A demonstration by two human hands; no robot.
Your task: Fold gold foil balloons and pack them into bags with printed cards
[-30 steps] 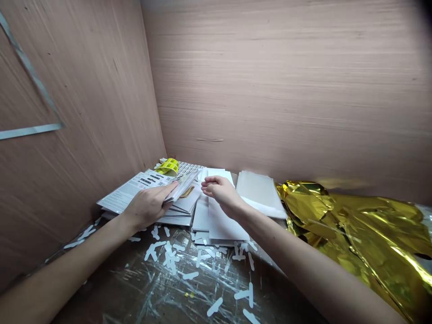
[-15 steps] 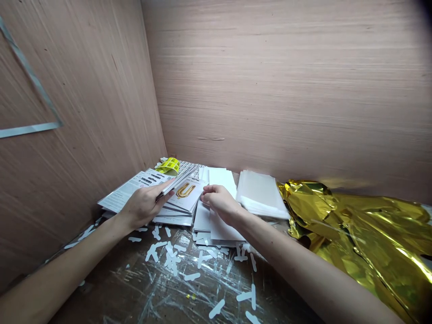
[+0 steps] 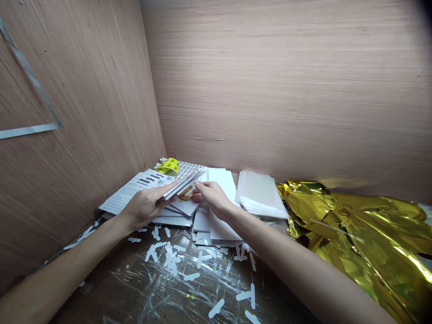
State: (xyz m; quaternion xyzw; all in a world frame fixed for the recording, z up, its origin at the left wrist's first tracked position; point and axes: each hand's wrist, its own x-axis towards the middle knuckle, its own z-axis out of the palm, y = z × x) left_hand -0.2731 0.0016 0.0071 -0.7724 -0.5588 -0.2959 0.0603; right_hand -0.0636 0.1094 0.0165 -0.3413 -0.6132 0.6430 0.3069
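**Both hands on the card stack, back-left corner of the table**

Left hand (image 3: 143, 207) grips a thin sheaf of printed cards (image 3: 182, 182), thumb on top, fingers under, lifting its right edge off the card stack (image 3: 177, 211). Right hand (image 3: 211, 195) reaches under the raised edge, fingertips (image 3: 197, 196) pinching the top card with the gold letter (image 3: 185, 195); the print is mostly hidden. Stack sits at the table's (image 3: 135, 288) back-left corner, against the left wall. Yellow label roll (image 3: 168, 166) just behind it. White sheets (image 3: 219, 225) under the right wrist, clear bags (image 3: 259, 193) beside them, gold foil (image 3: 364, 234) along the right edge. White backing strips (image 3: 168, 256) litter the near side.
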